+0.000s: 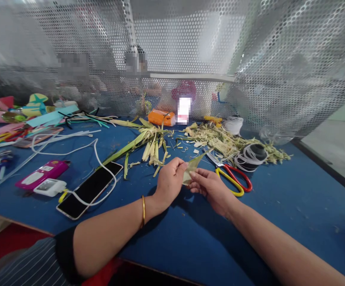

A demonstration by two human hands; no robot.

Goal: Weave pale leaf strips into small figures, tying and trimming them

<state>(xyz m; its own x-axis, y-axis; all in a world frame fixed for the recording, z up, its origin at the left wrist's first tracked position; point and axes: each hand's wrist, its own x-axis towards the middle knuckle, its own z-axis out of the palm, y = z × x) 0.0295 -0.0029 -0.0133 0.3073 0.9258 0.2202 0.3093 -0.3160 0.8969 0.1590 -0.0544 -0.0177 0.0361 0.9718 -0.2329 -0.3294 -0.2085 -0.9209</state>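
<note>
Between my two hands, just above the blue table [166,246], is a pale green piece of leaf or husk [191,167] with a pointed tip aimed up and to the right. My left hand [172,180] pinches its left side, thumb on top. My right hand [208,182] grips the lower right side between thumb and fingers. Part of the piece is hidden by the fingers. Right beside my right hand lie scissors [238,180] with one red and one yellow handle. Longer green husk strips [144,139] lie beyond my left hand.
Shredded plant scraps [220,137] heap behind the scissors, near a spool of white cord [251,157]. To the left lie a phone [90,190], a magenta device [43,174] and a white cable [96,149]. An orange packet [161,117] sits before the perforated metal screen [187,35].
</note>
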